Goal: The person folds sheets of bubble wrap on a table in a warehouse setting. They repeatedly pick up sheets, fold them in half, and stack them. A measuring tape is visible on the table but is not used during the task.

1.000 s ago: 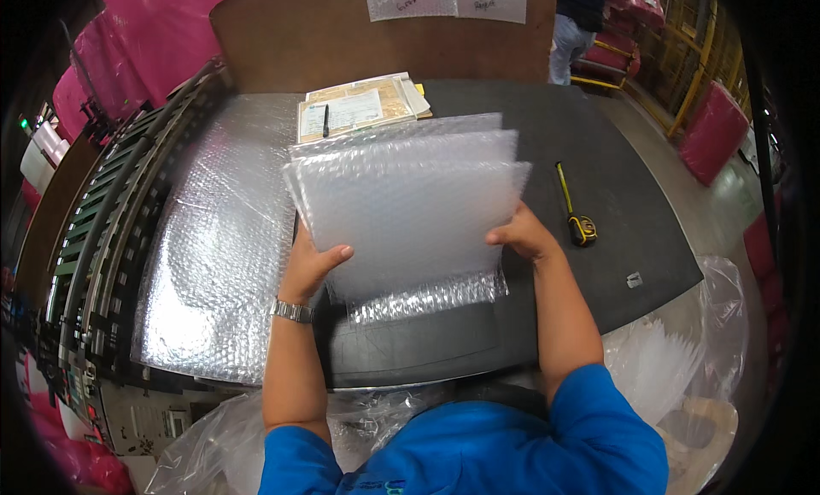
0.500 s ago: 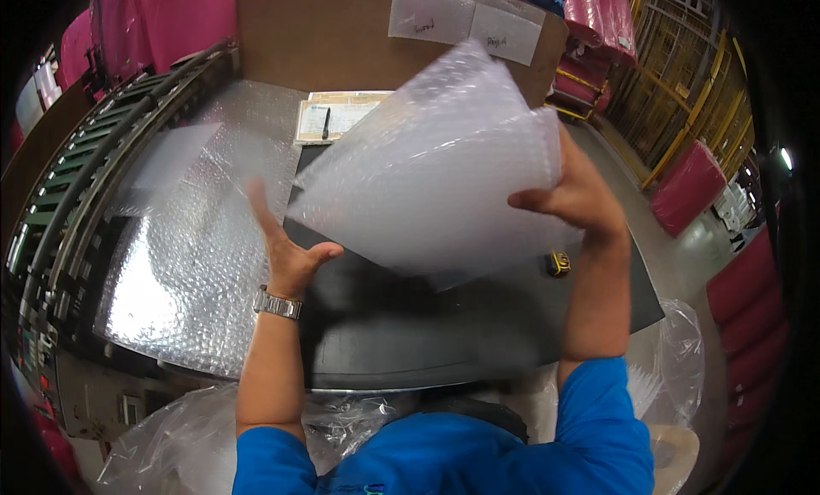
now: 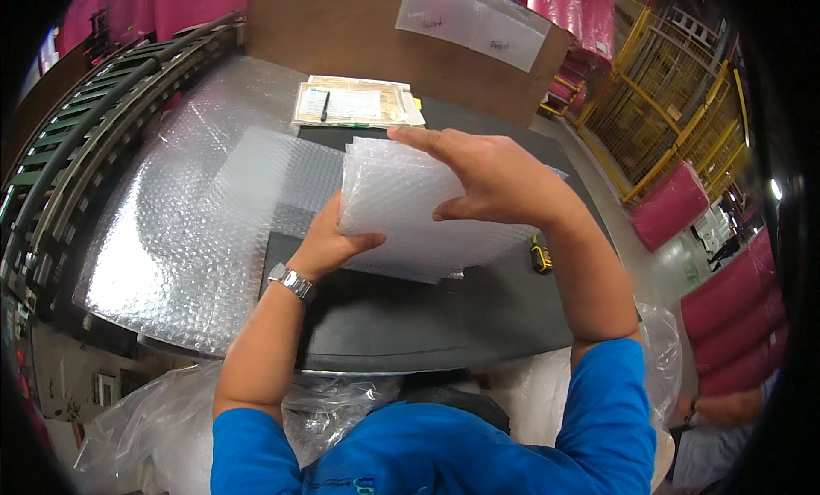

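A stack of clear bubble wrap sheets [image 3: 401,192] stands tilted on edge above the black table mat. My left hand [image 3: 329,239] grips its left edge, thumb on the near face and fingers behind. Over the top edge reaches my right hand [image 3: 487,175], its thumb pressed to the near face and its fingers along the upper rim. Left of the stack, another bubble wrap piece [image 3: 269,170] lies flat, partly over a large bubble wrap sheet [image 3: 171,264]. The stack's far side is hidden.
Papers with a pen [image 3: 342,102] lie at the back of the black mat [image 3: 410,324]. A yellow-black tape measure [image 3: 541,256] sits to the right. A roller conveyor [image 3: 77,128] runs along the left, a brown board [image 3: 333,25] behind. Another person's arm [image 3: 726,407] shows lower right.
My left hand, apart from the sheets before, now grips their left edge. The stack has turned more upright, and my right hand has moved left along it. The loose left piece now lies flat.
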A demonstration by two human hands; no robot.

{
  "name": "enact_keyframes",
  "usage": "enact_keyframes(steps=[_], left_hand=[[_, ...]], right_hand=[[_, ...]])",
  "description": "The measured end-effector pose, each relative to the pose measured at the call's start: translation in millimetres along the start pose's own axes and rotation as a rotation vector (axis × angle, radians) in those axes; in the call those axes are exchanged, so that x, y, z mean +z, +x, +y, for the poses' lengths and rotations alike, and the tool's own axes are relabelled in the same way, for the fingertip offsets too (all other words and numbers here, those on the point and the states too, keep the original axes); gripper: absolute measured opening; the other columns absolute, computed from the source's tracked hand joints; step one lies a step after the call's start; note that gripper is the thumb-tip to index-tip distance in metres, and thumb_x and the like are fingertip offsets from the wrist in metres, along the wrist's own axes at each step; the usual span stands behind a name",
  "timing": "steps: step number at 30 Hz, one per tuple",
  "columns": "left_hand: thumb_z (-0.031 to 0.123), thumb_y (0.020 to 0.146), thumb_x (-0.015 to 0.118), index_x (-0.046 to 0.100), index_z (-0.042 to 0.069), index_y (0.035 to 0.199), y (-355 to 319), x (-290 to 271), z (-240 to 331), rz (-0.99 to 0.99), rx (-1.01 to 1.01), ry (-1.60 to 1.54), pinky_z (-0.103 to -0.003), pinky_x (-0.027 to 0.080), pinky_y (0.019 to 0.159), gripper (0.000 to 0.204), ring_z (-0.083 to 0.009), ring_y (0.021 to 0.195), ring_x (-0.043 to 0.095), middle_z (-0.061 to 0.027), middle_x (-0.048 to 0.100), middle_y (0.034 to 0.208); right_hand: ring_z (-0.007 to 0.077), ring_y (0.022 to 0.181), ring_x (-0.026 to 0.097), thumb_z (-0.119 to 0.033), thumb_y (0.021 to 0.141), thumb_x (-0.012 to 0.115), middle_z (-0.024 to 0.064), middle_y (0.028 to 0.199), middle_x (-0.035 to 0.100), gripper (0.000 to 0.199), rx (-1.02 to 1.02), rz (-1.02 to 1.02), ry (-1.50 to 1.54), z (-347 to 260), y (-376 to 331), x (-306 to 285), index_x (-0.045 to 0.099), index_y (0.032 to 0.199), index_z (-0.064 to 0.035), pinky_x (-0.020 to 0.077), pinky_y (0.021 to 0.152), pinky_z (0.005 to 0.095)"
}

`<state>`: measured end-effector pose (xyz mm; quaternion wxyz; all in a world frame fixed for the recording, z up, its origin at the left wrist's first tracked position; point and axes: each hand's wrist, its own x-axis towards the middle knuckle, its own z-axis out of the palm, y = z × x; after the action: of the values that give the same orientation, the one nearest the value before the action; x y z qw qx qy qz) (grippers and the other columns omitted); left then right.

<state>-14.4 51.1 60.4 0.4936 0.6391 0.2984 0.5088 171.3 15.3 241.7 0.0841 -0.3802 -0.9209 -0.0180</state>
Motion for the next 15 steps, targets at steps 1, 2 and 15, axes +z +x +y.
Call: enact_keyframes(steps=[1,2,15], left_hand=[[0.013,0.063,0.073,0.043,0.003,0.115,-0.9,1.7,3.9,-0.006,-0.006,-0.015,-0.032,0.039,0.087,0.061,-0.0179,0.101,0.048,-0.0098,0.052,0.108],[0.012,0.064,0.072,0.043,0.003,0.115,-1.6,3.2,5.0,0.019,0.010,-0.023,-0.031,0.039,0.086,0.060,-0.0173,0.100,0.049,-0.0095,0.052,0.108],[0.020,0.055,0.077,0.033,0.003,0.122,3.2,-4.1,-18.2,-0.036,-0.014,-0.085,-0.033,0.038,0.088,0.082,-0.0194,0.106,0.044,-0.0102,0.046,0.114]], right_hand=[[0.0302,0.103,0.050,-0.018,0.057,0.074,0.0158,0.115,0.051,0.079,0.023,0.012,-0.010,-1.3,-3.0,-2.0,0.037,0.127,-0.0140,0.0395,0.088,0.0346],[0.0292,0.107,0.047,-0.024,0.058,0.074,0.0152,0.117,0.049,0.081,-0.046,0.236,-0.059,4.5,-7.6,-2.8,0.035,0.128,-0.0128,0.0367,0.091,0.0349],[0.0226,0.114,0.039,-0.046,0.080,0.052,0.0089,0.124,0.042,0.069,0.439,0.769,1.415,134.9,-92.7,194.7,0.028,0.130,-0.0058,0.0314,0.096,0.0349]])
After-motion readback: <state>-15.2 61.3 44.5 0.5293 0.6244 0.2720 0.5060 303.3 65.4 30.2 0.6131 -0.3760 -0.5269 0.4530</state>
